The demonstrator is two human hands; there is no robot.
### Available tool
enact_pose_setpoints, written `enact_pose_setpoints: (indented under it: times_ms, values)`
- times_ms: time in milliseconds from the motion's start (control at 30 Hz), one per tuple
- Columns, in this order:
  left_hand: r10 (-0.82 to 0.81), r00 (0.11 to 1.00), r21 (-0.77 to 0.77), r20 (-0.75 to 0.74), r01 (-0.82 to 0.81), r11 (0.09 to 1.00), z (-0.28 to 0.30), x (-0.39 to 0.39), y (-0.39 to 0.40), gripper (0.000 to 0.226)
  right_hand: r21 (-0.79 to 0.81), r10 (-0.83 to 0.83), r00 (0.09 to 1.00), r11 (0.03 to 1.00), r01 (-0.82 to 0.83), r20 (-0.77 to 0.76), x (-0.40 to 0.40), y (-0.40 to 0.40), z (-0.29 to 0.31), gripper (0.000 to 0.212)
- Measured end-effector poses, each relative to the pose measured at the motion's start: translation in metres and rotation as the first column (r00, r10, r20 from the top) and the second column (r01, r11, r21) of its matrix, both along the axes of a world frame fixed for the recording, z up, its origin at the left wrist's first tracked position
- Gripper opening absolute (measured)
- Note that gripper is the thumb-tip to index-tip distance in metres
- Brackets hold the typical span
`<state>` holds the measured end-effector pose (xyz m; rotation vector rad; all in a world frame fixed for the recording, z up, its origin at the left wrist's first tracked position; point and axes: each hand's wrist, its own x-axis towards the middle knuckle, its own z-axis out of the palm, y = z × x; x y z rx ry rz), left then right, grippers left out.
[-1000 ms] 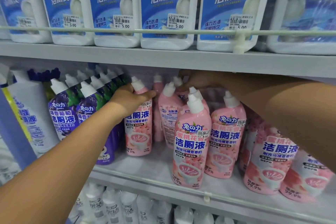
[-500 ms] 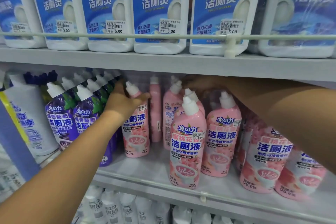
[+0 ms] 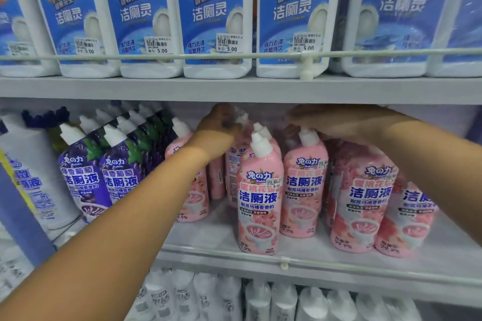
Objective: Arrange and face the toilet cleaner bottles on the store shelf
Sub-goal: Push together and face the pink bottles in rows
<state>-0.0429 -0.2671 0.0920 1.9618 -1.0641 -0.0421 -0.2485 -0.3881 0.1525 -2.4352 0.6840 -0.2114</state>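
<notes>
Pink toilet cleaner bottles (image 3: 260,198) stand on the middle shelf (image 3: 326,266); my left hand (image 3: 217,125) and right hand (image 3: 336,122) reach among their caps, too blurred to tell either grip.

head view, close, probably facing shelf (image 3: 234,90)

pink bottles (image 3: 260,200), purple bottles (image 3: 86,180), blue-labelled jugs (image 3: 214,15)

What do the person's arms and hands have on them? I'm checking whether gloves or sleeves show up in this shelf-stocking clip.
Nothing is worn that the head view shows. The left hand and right hand are bare, with no gloves. Both forearms are uncovered right to the frame edge, with no sleeve, watch or bracelet in view. Motion blur hides any rings.
</notes>
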Motion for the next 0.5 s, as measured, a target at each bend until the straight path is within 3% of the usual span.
enact_pose_setpoints:
  times_ms: [67,133,200,267,333,433,500]
  values:
    - [-0.050,0.997,0.159,-0.061,0.059,0.986,0.001,0.003,-0.005,0.050,-0.068,-0.068,0.997,0.995,0.071,0.046,-0.006,0.003,-0.004,0.062]
    - [-0.050,0.997,0.208,-0.056,0.061,0.976,0.000,-0.002,-0.005,0.046,-0.133,-0.164,0.984,0.976,0.173,0.072,-0.016,0.010,-0.021,0.062]
    - [-0.081,0.997,0.214,-0.016,0.083,0.973,-0.002,-0.008,-0.007,0.037,-0.098,-0.220,0.962,0.966,0.238,0.164,-0.021,0.017,-0.042,0.064]
    - [-0.101,0.995,0.187,-0.014,0.102,0.977,-0.004,-0.016,-0.005,0.045,0.037,-0.273,0.923,0.961,0.273,0.271,-0.023,0.019,-0.064,0.070]
    - [-0.043,0.999,0.133,-0.018,0.045,0.990,-0.007,-0.020,-0.003,0.049,0.113,-0.322,0.887,0.947,0.302,0.331,-0.023,0.019,-0.076,0.063]
    - [0.075,0.996,0.024,0.038,-0.076,0.997,-0.017,-0.021,0.002,0.032,0.121,-0.350,0.869,0.937,0.328,0.349,-0.019,0.019,-0.089,0.052]
    - [0.161,0.983,-0.059,0.084,-0.156,0.986,-0.023,-0.021,0.007,0.037,0.101,-0.357,0.856,0.933,0.345,0.375,-0.014,0.017,-0.096,0.057]
